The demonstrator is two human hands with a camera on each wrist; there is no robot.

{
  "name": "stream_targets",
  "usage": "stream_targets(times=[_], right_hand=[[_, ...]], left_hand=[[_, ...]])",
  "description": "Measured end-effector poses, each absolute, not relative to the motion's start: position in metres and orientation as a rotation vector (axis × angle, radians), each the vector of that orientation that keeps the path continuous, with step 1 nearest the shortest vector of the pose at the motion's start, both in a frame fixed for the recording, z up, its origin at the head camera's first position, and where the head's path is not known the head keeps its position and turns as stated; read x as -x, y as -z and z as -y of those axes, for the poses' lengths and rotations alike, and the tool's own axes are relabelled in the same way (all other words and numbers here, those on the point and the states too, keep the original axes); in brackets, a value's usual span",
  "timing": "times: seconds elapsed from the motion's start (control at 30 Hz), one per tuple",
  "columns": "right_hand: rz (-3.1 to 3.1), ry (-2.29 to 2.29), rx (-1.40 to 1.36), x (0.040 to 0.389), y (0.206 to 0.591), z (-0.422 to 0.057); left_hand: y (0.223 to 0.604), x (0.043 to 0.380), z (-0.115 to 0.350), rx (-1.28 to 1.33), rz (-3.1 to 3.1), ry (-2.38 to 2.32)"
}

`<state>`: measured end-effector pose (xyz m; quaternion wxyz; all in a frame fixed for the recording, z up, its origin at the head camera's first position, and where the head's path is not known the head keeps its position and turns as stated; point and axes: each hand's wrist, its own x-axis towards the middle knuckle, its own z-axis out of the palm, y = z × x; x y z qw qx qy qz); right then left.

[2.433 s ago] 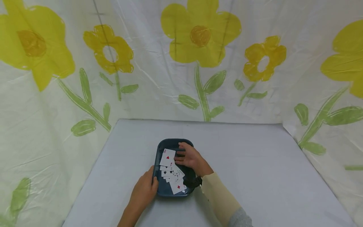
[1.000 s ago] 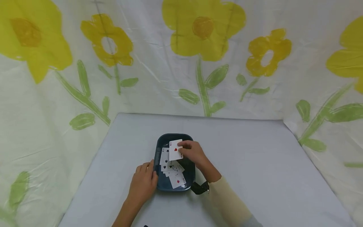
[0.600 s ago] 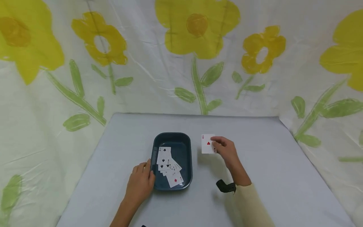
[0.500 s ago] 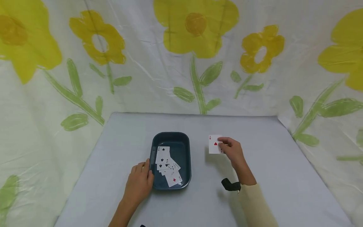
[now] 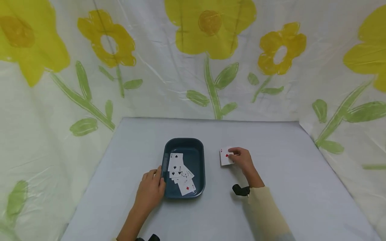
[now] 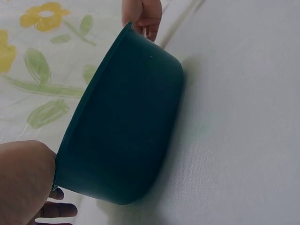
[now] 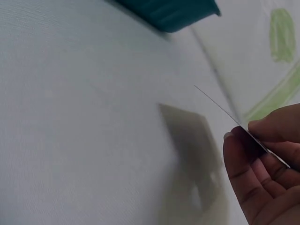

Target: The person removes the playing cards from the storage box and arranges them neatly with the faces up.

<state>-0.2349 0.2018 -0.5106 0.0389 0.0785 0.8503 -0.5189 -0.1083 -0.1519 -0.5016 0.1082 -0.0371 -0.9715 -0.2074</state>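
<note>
My right hand (image 5: 242, 160) pinches a playing card (image 5: 224, 160), which shows one red heart in its middle, by its right edge. In the right wrist view this card (image 7: 215, 104) appears edge-on, held between thumb and fingers above its shadow on the table. A dark teal tray (image 5: 197, 157) stands left of the right hand. My left hand (image 5: 149, 190) grips the tray's left rim, with part of the fingers hidden in the head view. Inside the tray, several face-up playing cards (image 5: 176, 160) overlap along the left side, mostly spades, with a red diamond card (image 5: 187, 188) nearest me.
A white-covered table (image 5: 271, 167) lies under everything. White sheeting painted with yellow flowers (image 5: 210, 23) rises behind the table and at both sides. Dark straps with small devices, such as the right wrist camera (image 5: 240, 190), sit on the wrists.
The heart card lay in the tray; my right hand took it up and carried it right over the table. Lately it has tilted and come a little lower. The left hand stays at the tray.
</note>
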Motion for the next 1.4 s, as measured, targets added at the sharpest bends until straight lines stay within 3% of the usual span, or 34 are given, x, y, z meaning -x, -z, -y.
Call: stream_targets(times=[0.57,1.4], right_hand=[[-2.832,1.261,0.016,0.237,0.512,-0.155],[-3.076,0.731,-0.036,0.228,0.515,-0.138]], left_hand=[[0.503,0.109,0.152,0.099,2.853,0.622],[0.507,0.109,0.153,0.095,2.847,0.642]])
